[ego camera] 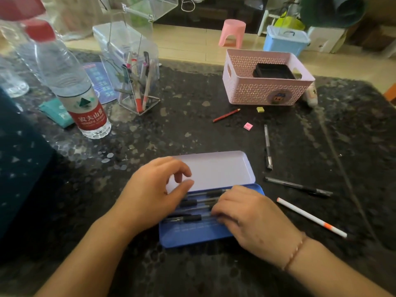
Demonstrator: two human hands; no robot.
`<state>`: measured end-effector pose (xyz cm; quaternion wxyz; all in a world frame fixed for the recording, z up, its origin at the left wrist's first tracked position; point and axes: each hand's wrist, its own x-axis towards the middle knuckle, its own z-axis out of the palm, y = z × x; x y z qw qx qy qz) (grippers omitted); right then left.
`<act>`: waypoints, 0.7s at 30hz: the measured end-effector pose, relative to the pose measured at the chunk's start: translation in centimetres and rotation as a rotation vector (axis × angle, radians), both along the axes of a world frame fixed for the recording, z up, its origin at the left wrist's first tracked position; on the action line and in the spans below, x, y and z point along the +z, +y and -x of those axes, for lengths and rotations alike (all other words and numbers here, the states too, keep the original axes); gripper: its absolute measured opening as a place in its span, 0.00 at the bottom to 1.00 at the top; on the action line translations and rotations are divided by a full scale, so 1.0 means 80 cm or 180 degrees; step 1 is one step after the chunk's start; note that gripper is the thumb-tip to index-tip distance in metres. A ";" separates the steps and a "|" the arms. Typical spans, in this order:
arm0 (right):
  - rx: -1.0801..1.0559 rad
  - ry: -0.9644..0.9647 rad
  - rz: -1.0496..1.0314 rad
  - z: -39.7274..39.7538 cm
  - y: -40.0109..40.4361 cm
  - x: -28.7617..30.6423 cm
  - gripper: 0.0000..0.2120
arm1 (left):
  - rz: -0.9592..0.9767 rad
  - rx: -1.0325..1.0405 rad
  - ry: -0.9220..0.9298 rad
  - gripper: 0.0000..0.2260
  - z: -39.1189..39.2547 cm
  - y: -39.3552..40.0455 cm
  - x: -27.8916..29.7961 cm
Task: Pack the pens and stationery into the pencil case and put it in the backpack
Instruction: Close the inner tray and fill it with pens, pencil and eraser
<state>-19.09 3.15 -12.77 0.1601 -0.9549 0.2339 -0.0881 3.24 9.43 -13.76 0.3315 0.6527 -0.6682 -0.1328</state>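
Tabletop [192, 129]: dark speckled stone, carrying everything; one.
Basket [252, 91]: pink, far right, with a black tray inside; one.
Water bottle [72, 82]: far left, upright, red cap; one in sharp view.
Clear holder [137, 82]: far centre, keeps several spare pens standing; count unclear.
Pencil case [192, 232]: near centre, lid [222, 168] swung flat to the far side so the blue tray lies open for loading; one.
Left hand [154, 196]: over the case's left end, fingers loosely curled, holding nothing I can see; probably steadying.
Right hand [255, 219]: fingers laid flat on the pens in the tray [199, 203], seemingly lining them up; about four.
Loose black pens [267, 146]: right of the case, unpacked; two.
White pencil [310, 217]: near right; one.
Red pencil [226, 115]: near the basket; one.
Erasers [248, 125]: pink and yellow; two.
Backpack: not identifiable.
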 end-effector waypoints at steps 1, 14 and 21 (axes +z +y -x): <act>-0.0015 -0.0019 0.0035 -0.002 0.000 -0.001 0.04 | -0.0065 -0.0164 -0.0058 0.05 0.002 0.001 0.000; -0.2123 0.1424 0.0038 0.098 -0.104 0.014 0.11 | -0.0230 -0.0680 -0.0385 0.06 0.001 0.001 0.000; -0.2115 0.0754 0.0824 0.083 -0.092 0.028 0.02 | -0.0208 -0.0389 -0.0445 0.06 0.000 -0.001 0.001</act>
